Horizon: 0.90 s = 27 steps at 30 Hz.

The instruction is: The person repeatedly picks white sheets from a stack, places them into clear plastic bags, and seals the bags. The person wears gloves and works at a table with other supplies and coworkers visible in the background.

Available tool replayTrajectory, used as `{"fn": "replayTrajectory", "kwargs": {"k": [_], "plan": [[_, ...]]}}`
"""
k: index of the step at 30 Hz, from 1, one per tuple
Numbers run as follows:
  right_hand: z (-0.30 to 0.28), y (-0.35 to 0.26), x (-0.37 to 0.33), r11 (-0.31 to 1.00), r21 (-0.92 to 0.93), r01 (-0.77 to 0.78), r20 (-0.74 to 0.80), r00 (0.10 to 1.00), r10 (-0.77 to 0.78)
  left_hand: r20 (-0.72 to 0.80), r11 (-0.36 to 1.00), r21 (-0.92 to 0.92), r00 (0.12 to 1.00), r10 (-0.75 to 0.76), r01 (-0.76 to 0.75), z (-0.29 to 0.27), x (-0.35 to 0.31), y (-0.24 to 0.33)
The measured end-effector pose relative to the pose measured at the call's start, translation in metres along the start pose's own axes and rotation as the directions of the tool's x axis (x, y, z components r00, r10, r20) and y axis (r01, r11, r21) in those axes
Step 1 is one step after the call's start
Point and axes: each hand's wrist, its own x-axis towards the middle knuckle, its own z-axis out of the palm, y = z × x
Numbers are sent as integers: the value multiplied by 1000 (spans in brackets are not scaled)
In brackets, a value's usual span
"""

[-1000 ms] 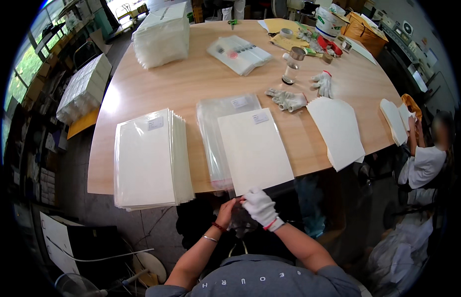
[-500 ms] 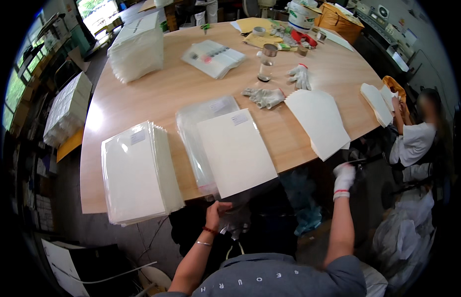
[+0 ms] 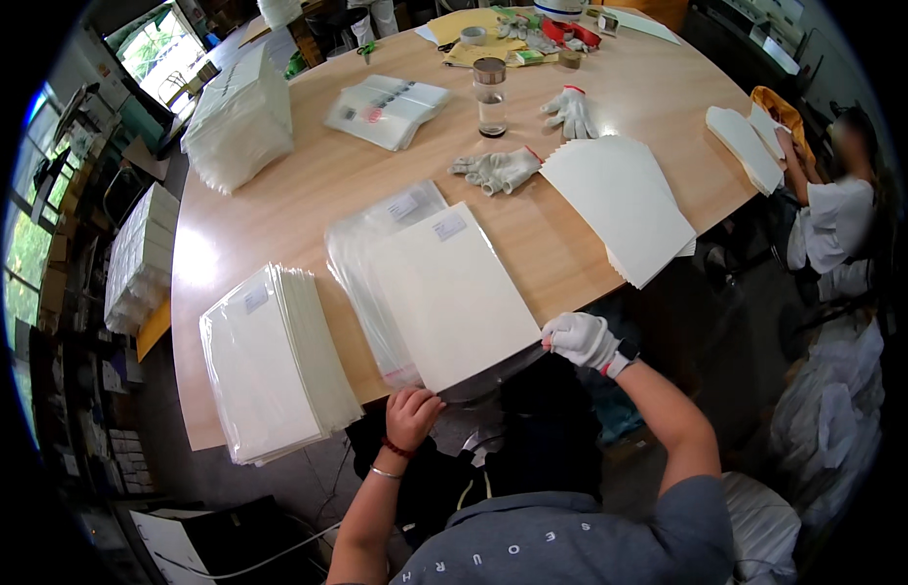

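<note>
A cream-white sheet [image 3: 461, 302] with a small label lies in a clear plastic bag [image 3: 488, 378], whose loose end sticks out past the table's front edge. My bare left hand [image 3: 412, 416] pinches the bag at the sheet's near left corner. At the near right corner, my right hand [image 3: 579, 339], in a white glove, has its fingertips closed on the bag's edge. Beneath lies a stack of clear plastic bags [image 3: 361, 278]. To the left stands a pile of bagged sheets [image 3: 254, 361]. A fanned stack of white sheets [image 3: 620, 210] lies to the right.
Two grey work gloves [image 3: 495, 172] and a glass jar [image 3: 491, 105] lie further back on the wooden table [image 3: 278, 219]. Packs of plastic bags [image 3: 388, 109] are at the far left. A seated person [image 3: 829, 210] handles white sheets at the right edge.
My gloved right hand has come from the right, off the table, to the sheet's near right corner. My left hand has moved up to its near left corner. The view has shifted somewhat.
</note>
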Motion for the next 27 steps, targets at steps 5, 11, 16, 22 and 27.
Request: {"fn": "replayTrajectory", "kwargs": {"k": [5, 11, 16, 22, 27], "plan": [[8, -4, 11, 919, -175, -354, 0, 933, 359, 27, 941, -18, 941, -337, 337, 10, -2, -4], [35, -23, 12, 736, -253, -628, -211, 779, 591, 110, 564, -243, 601, -792, 789, 32, -30, -10], [38, -35, 2, 474, 568, -673, -12, 569, 822, 588, -305, -707, 291, -755, 638, 13, -5, 22], [74, -51, -12, 521, 631, -575, 95, 724, 684, 344, 185, -784, 662, -666, 593, -54, 5, 29], [110, -133, 92, 740, 633, -227, -67, 937, 344, 43, 414, -707, 619, -784, 574, -185, -47, 0]]}}
